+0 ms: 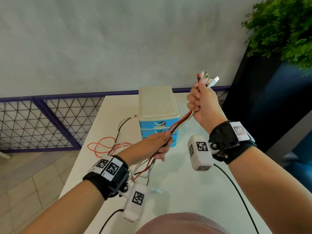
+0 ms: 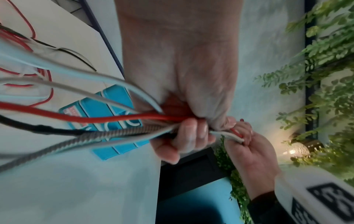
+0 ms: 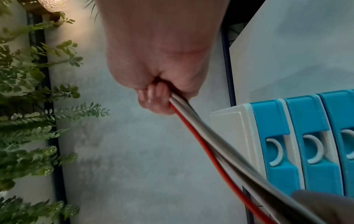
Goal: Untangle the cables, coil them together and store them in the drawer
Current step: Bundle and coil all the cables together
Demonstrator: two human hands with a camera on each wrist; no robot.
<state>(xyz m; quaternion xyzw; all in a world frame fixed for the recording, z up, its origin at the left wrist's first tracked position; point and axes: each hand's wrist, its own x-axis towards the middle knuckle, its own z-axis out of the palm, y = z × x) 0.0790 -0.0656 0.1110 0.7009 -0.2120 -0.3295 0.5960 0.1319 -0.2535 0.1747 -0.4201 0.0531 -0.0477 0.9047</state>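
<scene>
A bundle of red, white, black and braided grey cables [image 1: 181,121] stretches taut between my two hands above the white table [image 1: 177,183]. My right hand [image 1: 201,103] is raised in a fist round the bundle just below its plugs [image 1: 208,80], which fan out above the fist. My left hand [image 1: 161,145] grips the same bundle lower down, in front of the blue drawer unit [image 1: 158,115]. The loose ends trail down in red loops [image 1: 103,146] on the table's left side. All drawers look closed. The wrist views show the cables [image 2: 118,131] [image 3: 220,154] leaving each fist.
The drawer unit has a cream top and stacked blue drawers with white handles [image 3: 275,153]. A green plant [image 1: 283,29] on a dark stand rises at the right. A purple mesh fence [image 1: 50,122] runs behind the table. Black camera leads [image 1: 236,191] hang from my wrists.
</scene>
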